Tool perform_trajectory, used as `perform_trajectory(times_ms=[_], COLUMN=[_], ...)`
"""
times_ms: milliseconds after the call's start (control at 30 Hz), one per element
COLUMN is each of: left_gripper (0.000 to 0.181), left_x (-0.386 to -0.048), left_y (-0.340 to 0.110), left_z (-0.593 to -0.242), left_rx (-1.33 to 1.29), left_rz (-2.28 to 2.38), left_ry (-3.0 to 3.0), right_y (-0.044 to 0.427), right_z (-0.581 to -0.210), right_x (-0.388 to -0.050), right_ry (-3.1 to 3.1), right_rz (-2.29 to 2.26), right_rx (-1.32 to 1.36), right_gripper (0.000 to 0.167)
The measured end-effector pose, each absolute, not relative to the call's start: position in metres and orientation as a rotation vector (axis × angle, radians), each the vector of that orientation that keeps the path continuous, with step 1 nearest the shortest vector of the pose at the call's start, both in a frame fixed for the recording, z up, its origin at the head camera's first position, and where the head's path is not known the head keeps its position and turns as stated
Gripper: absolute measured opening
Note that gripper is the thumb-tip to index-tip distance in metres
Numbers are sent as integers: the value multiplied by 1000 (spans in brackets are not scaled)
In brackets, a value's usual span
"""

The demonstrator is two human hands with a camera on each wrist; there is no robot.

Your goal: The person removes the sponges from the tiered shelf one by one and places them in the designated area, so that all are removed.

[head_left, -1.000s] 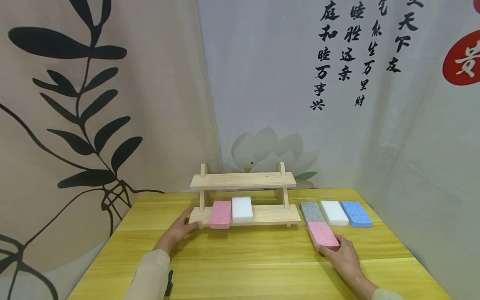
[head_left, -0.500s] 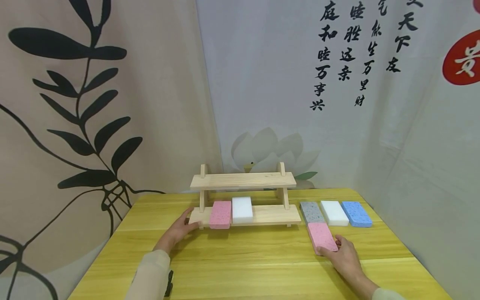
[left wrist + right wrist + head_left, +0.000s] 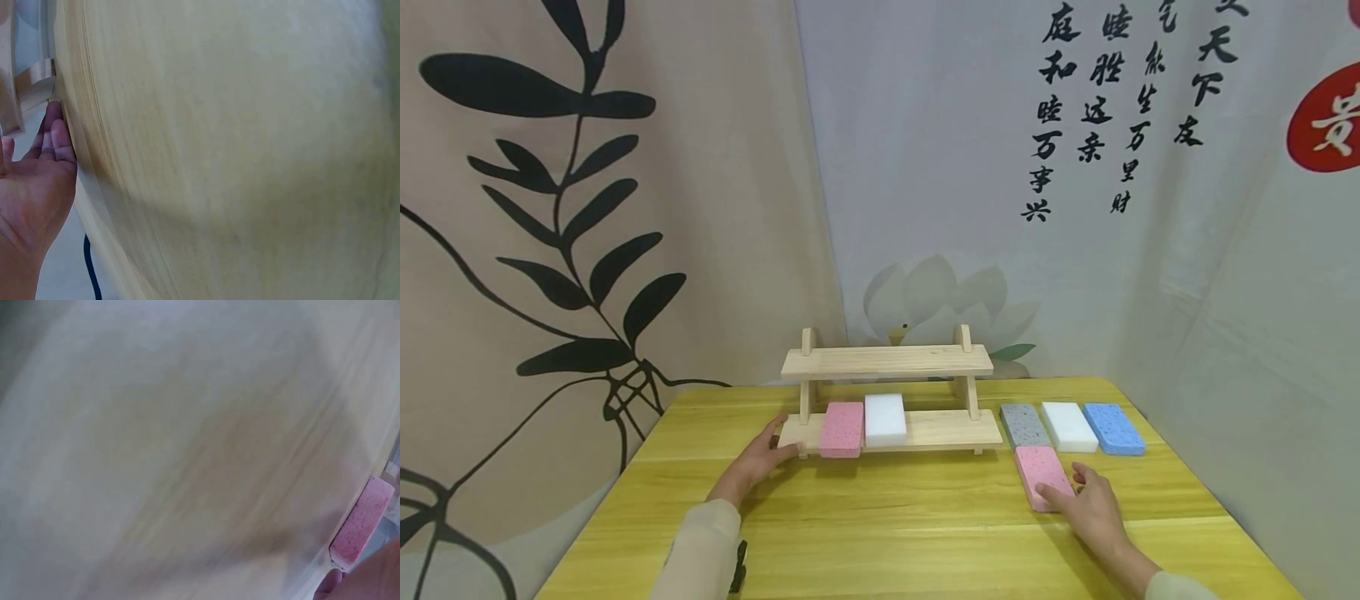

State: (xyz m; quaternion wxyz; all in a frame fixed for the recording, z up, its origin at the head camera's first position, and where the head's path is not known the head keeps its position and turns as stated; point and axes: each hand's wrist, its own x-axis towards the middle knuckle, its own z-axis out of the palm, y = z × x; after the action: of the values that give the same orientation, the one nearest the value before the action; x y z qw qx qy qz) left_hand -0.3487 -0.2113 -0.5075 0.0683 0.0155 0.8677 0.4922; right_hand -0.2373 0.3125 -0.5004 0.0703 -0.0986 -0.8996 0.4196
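Note:
In the head view, my left hand (image 3: 757, 460) touches the left end of a two-tier wooden rack (image 3: 887, 360), its thumb at the front of the lower shelf. The left wrist view shows that hand (image 3: 39, 178) with fingers extended beside the wood. On the lower shelf, a pink sponge (image 3: 842, 430) and a white sponge (image 3: 885, 420) stand side by side. My right hand (image 3: 1093, 508) is spread at another pink sponge (image 3: 1042, 477) on the table, thumb over its near right part and fingers off its side. In the right wrist view, most of this hand is cut off.
Behind the near pink sponge lies a grey sponge (image 3: 1024, 426), with a white sponge (image 3: 1069, 427) and a blue sponge (image 3: 1113, 428) to its right. All lie on the yellow wooden table (image 3: 880, 525). A printed cloth (image 3: 940, 167) hangs behind the rack.
The pink sponge on the right has shifted slightly left and straightened in front of the grey one. My right fingers have since spread away from its side. The left hand has stayed put.

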Motion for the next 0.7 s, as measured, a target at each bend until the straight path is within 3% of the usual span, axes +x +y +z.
perform_trajectory(times_ms=[700], left_gripper=[85], left_x=[-349], left_y=[-212], left_z=[-508], left_rx=[47], left_rz=[1517], left_ry=[2593], right_y=[301], right_z=[-488], right_x=[-244], right_ry=[-2668], right_rz=[1312], right_rx=[-273], right_gripper=[95])
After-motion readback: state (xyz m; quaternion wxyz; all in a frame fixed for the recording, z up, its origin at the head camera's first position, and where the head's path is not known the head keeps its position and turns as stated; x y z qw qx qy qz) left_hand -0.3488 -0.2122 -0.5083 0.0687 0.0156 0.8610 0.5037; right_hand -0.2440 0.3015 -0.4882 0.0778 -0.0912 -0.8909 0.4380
